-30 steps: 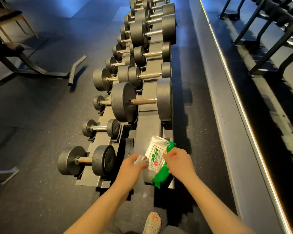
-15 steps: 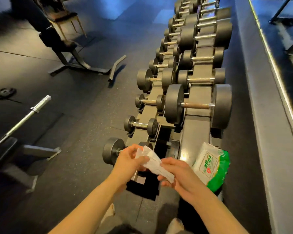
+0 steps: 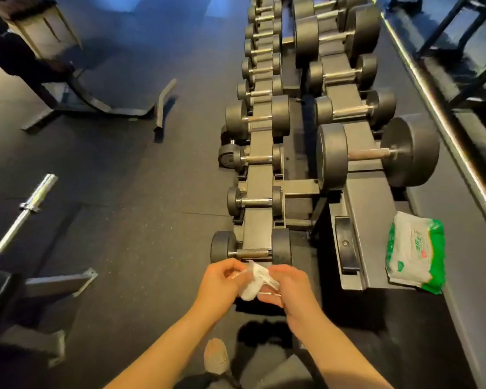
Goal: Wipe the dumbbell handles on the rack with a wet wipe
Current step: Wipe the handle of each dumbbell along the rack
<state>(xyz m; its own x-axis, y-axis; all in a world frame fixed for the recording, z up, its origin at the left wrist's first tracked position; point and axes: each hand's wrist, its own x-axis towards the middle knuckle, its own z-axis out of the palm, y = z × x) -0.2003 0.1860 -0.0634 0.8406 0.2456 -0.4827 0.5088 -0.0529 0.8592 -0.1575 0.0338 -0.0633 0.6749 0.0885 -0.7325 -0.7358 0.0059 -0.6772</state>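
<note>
Now that the wet wipe [image 3: 254, 282] is free of the wipe pack [image 3: 415, 248], left lying on the rack [image 3: 373, 220], left hand [image 3: 220, 279] and right hand [image 3: 288, 287] both pinch it, bunched, just short of the nearest dumbbell handle [image 3: 253, 252], so wiping can likely start.

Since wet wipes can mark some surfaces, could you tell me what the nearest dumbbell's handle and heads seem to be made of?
The handle looks like bare metal, probably steel: silvery, with a duller, rough-looking grip between shinier collars. The heads look like matte black rubber or coated metal: dark, even, with hardly any shine; the picture cannot settle which.
</note>
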